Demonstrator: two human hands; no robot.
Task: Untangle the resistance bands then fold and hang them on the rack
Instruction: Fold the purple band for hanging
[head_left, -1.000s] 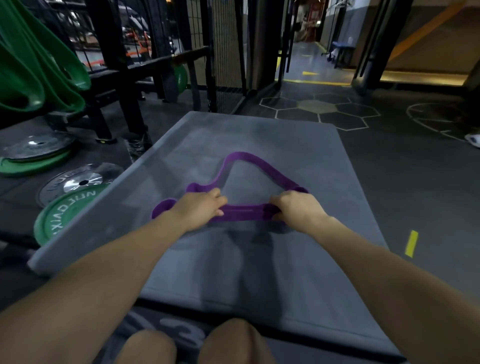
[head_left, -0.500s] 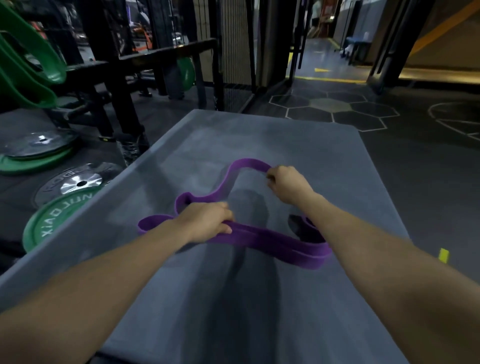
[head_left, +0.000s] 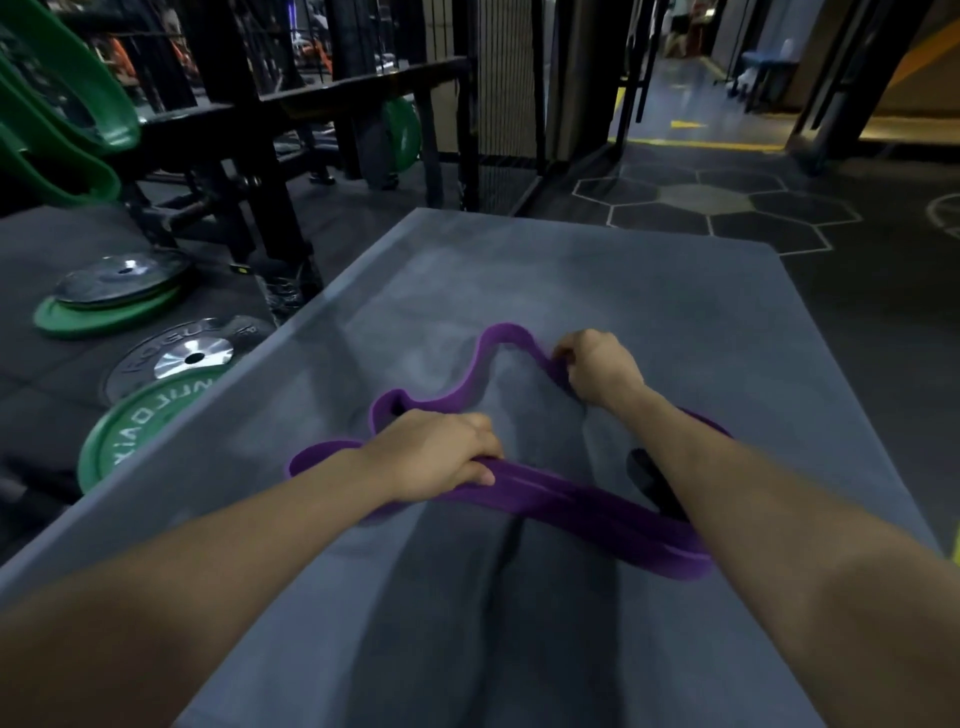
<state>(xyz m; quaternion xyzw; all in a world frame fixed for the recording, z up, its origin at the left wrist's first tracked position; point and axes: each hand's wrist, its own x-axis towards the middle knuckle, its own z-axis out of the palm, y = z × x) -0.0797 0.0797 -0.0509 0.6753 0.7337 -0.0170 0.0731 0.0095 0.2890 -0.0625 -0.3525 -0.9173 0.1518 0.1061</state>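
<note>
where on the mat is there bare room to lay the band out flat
Bare: the far stretch of the grey mat, beyond the purple band, and the near stretch between the forearms. Crowded: mid-mat, where the left hand and right hand grip the band.

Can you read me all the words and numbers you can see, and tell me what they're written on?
"ROGU", then the mat hides the rest: raised letters on the black weight plate.
White letters on the green weight plate: upside down and part hidden, cannot be read surely.
Purple resistance band: no writing shows.
</note>
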